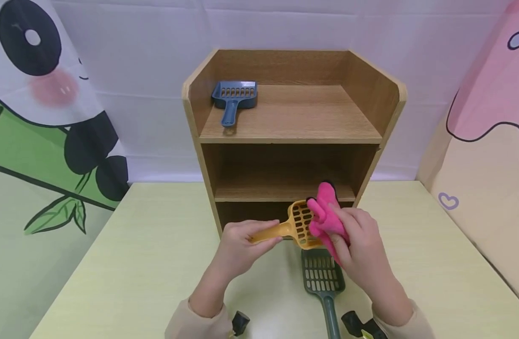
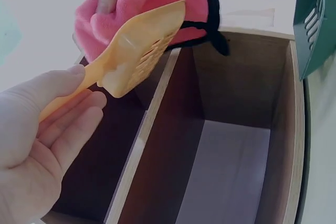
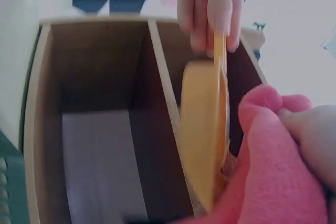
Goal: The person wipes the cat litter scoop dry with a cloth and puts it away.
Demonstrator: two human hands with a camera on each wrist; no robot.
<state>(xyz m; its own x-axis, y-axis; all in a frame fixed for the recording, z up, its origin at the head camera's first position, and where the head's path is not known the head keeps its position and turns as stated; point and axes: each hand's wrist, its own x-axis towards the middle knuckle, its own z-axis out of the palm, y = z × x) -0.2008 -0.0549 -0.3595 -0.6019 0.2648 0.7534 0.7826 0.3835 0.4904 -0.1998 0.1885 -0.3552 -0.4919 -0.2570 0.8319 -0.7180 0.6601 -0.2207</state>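
Filling most of the view is a pale desk (image 1: 115,282), with a wooden shelf unit (image 1: 293,140) standing around the middle of its far edge, lower compartments facing the person. Next size down is a dark green slotted scoop (image 1: 327,293) lying on the desk in front of the unit, handle running toward the near edge, passing between the two forearms. Then the hands: the right hand (image 1: 361,245) has its fingers bunched around a pink cloth (image 1: 327,221) with dark trim, and the left hand (image 1: 244,245) pinches the handle of a yellow scoop (image 1: 287,229), thumb on one side, fingers on the other. That scoop's up off the desk, just in front of the unit's lower compartments, and the cloth laps over the far end of its slotted head, pretty much touching from what I can tell. So my read is that wiping the yellow scoop is the step in hand. Next move, imo, calls for a steady left pinch so the head doesn't twist, plus the cloth pressed flat across the slots without snagging. Smallest-looking is a blue scoop (image 1: 231,101) on the top shelf, beside its left wall, handle pointing at the front edge.
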